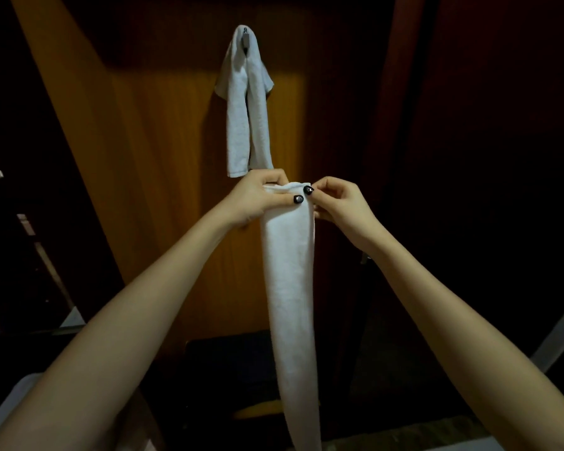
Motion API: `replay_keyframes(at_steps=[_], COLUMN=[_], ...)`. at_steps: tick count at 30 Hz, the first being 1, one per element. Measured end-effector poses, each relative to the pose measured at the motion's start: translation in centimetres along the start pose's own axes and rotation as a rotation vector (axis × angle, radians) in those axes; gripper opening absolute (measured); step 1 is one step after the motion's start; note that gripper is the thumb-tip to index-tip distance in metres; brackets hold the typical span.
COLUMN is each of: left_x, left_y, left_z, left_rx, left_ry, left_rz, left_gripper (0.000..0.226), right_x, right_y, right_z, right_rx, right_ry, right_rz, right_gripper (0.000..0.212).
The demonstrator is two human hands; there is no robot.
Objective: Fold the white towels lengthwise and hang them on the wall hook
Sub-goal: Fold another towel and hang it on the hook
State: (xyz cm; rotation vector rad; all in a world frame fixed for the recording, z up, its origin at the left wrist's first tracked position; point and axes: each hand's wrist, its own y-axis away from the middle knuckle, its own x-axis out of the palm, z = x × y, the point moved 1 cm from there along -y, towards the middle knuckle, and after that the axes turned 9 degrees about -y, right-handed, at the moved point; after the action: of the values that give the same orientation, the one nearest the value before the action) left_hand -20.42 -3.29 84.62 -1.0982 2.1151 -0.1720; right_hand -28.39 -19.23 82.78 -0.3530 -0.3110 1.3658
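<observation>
Both hands meet at the top end of a folded white towel, which hangs down from them in a long narrow strip toward the bottom of the view. The left hand has its fingers curled behind the towel's upper edge and its thumb pressed across the front, so the cloth is pinched between them. The right hand pinches the same upper edge from the other side, thumb tip in front and fingers bent close behind; the two thumbs, with dark-painted nails, almost touch.

Just above the left hand, a second white towel is draped over a wall hook, its two halves hanging side by side against the wooden panel. Its lower ends reach down close to the left hand's knuckles.
</observation>
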Motion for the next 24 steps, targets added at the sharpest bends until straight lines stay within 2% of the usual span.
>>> replay_keyframes(at_steps=[5,10,12,16,18,24], left_x=[-0.8,-1.8,-1.7,-1.3,-1.3,-1.6], left_y=[-1.0,-2.4,-2.9,-3.9,-4.3,-5.5], left_z=[-1.0,-1.4,-1.3,-1.2,-1.5,-2.6], left_rx=[-0.005,-0.028,-0.047,-0.037,-0.023,-0.018], left_ry=[-0.073,-0.089,-0.128,-0.127,-0.104,-0.058], left_rz=[-0.035,-0.128,-0.162,-0.257,-0.284,-0.290], left_gripper=[0.029,0.021,0.017,0.015,0.015,0.013], right_x=[-0.5,-0.3,0.0,0.8,1.0,0.5], right_y=[1.3,2.4,2.7,3.3,3.4,3.1], right_z=[-1.5,-3.7,-4.0,-5.4,-5.7,-5.4], right_rx=[0.054,0.122,0.075,-0.081,-0.103,-0.109], right_ry=[-0.045,0.075,0.166,0.374,0.355,0.087], right_rz=[0.017,0.099,0.051,-0.203,-0.246,-0.193], right_gripper=[0.019,0.026,0.018,0.010,0.010,0.015])
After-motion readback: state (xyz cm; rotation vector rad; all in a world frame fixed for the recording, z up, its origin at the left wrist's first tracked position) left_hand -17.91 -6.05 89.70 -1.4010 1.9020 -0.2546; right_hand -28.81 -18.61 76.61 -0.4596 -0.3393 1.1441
